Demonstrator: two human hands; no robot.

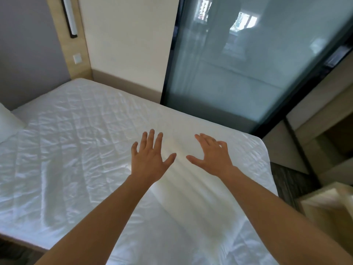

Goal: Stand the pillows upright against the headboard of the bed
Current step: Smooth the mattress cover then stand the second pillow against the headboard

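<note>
A white quilted bed (72, 142) fills the lower left and centre of the head view. One white pillow (8, 123) shows only as a corner at the far left edge, next to the grey headboard wall (28, 54). My left hand (150, 158) and my right hand (214, 154) are stretched out over the foot end of the mattress, palms down, fingers spread, holding nothing. Both hands are far from the pillow. A smoother white sheet lies under my arms.
A frosted glass partition (248, 64) in a dark frame runs along the bed's far side. A cream wall panel (129, 44) and a wooden strip with a switch (77, 58) stand behind the bed. Dark floor and light furniture (324, 205) lie to the right.
</note>
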